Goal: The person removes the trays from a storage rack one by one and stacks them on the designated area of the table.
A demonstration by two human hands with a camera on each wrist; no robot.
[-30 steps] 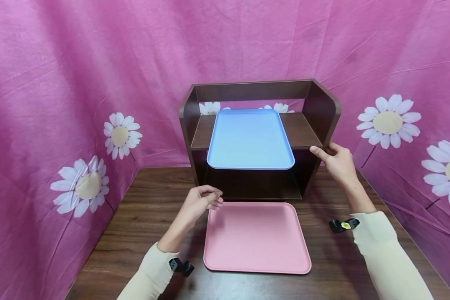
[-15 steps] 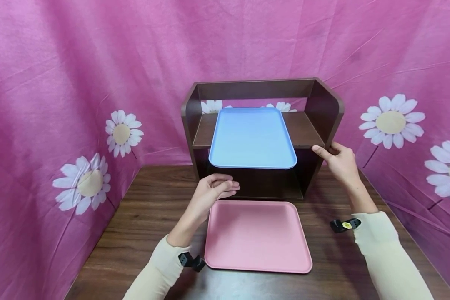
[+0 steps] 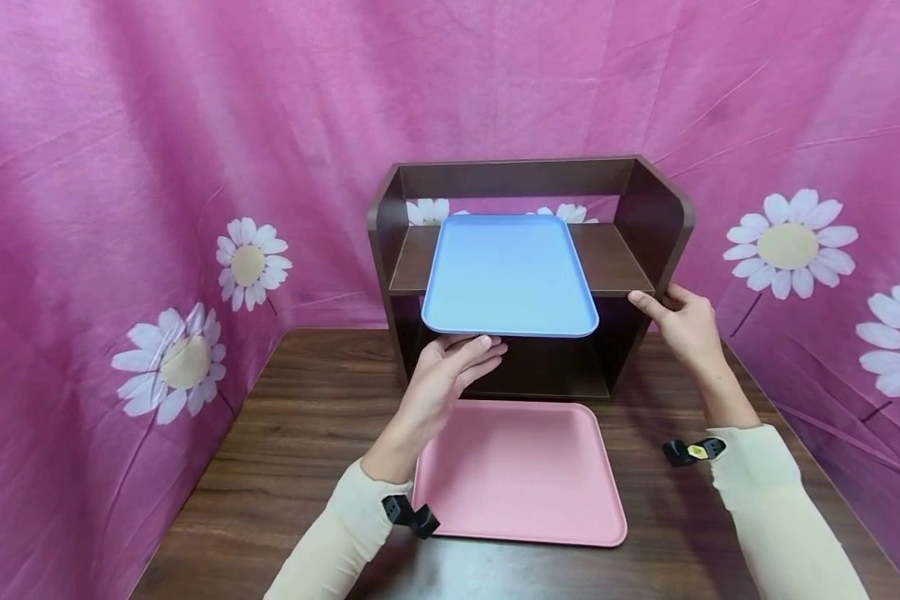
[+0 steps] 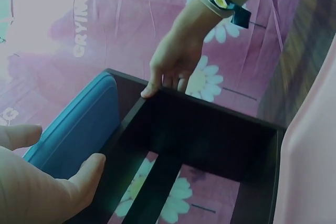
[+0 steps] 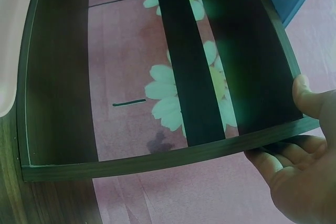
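Note:
A blue tray (image 3: 510, 271) lies on the upper board of a dark brown two-tier shelf (image 3: 618, 258), its front end jutting out past the board. My left hand (image 3: 446, 379) is just under the tray's front edge, thumb and fingers apart and holding nothing. The left wrist view shows the tray's blue underside (image 4: 79, 124) close to those fingers. At the shelf's right side my right hand (image 3: 686, 329) grips the side panel. Its thumb (image 5: 304, 95) presses the front edge where the board meets the panel, and its fingers lie on the panel's outer side.
On the wooden table (image 3: 307, 400) in front of the shelf lies a pink tray (image 3: 525, 475), partly covered by my left forearm in the head view. A pink curtain (image 3: 330, 100) with white daisies hangs behind and at both sides.
My left hand has moved right and up, from the pink tray's far left corner to beneath the blue tray's front edge. The right hand keeps its grip on the shelf.

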